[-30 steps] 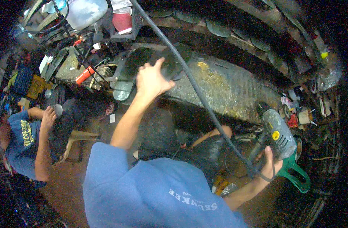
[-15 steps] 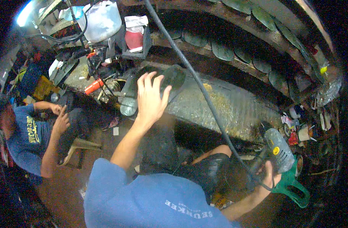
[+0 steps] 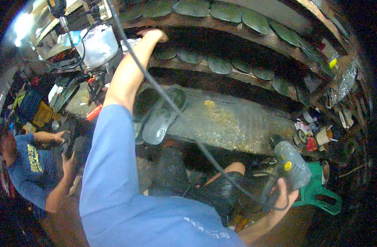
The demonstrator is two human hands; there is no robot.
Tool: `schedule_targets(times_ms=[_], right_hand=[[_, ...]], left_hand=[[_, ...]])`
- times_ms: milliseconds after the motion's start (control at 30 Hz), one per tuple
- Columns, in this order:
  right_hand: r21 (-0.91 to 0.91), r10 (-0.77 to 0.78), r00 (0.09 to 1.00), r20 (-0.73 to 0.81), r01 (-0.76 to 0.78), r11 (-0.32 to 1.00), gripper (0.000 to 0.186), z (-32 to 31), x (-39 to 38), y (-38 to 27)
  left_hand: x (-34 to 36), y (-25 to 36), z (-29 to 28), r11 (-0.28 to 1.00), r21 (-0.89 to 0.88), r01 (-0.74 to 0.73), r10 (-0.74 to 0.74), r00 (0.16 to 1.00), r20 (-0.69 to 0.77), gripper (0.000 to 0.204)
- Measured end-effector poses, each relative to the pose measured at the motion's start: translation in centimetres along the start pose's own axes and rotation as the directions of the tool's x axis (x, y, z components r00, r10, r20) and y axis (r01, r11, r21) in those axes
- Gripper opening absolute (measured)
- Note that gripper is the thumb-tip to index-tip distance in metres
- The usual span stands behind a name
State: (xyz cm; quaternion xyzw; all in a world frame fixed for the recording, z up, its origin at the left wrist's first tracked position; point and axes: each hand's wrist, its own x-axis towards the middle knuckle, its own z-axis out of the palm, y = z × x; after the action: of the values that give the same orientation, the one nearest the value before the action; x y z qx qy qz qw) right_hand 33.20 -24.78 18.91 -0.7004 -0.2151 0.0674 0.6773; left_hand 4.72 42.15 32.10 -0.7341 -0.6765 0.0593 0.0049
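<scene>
My left hand (image 3: pixel 154 35) reaches far forward to the shelf edge beside the white tub. Its fingers are blurred and mostly hidden, so I cannot tell if they hold anything. Below that raised arm, dark sole-shaped pieces (image 3: pixel 159 124) lie side by side on the worn bench (image 3: pixel 242 119), the nearer end shiny. Off to the right, my right hand (image 3: pixel 284 193) is closed around a grey corded power tool (image 3: pixel 295 164) with a yellow disc and vent slots. Its dark front end points toward the bench.
A black cable (image 3: pixel 155 84) crosses the view diagonally. Curved shelves hold several dark sole-shaped pieces (image 3: pixel 225 11). A green plastic stool (image 3: pixel 316 191) stands behind the power tool. At left, a co-worker (image 3: pixel 36 168) sits handling a dark object. A white tub (image 3: pixel 99 46) stands back left.
My left hand has left the space above the sole-shaped pieces and stretched forward to the shelf. My right hand keeps holding the power tool. The whole view has shifted slightly.
</scene>
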Motion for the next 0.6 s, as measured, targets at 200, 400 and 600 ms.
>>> schedule_targets(times_ms=[200, 400, 600], right_hand=[[-0.062, -0.012, 1.0, 0.029, 0.014, 0.998, 0.057, -0.1, 0.4, -0.4], [-0.035, -0.017, 0.996, 0.089, 0.02, 0.999, 0.055, 0.4, 1.1, -1.0], [-0.031, -0.022, 0.993, 0.113, 0.026, 0.999, 0.054, 0.4, 1.4, -1.2]], left_hand=[[4.9, -3.1, -0.4, 0.971, 0.113, 0.213, -0.238, 0.923, 0.304, 0.063], [6.6, -4.1, -0.2, 0.969, 0.101, 0.227, -0.246, 0.934, 0.261, 0.066], [7.7, -4.8, -0.2, 0.979, 0.055, 0.197, -0.204, 0.962, 0.18, 0.069]])
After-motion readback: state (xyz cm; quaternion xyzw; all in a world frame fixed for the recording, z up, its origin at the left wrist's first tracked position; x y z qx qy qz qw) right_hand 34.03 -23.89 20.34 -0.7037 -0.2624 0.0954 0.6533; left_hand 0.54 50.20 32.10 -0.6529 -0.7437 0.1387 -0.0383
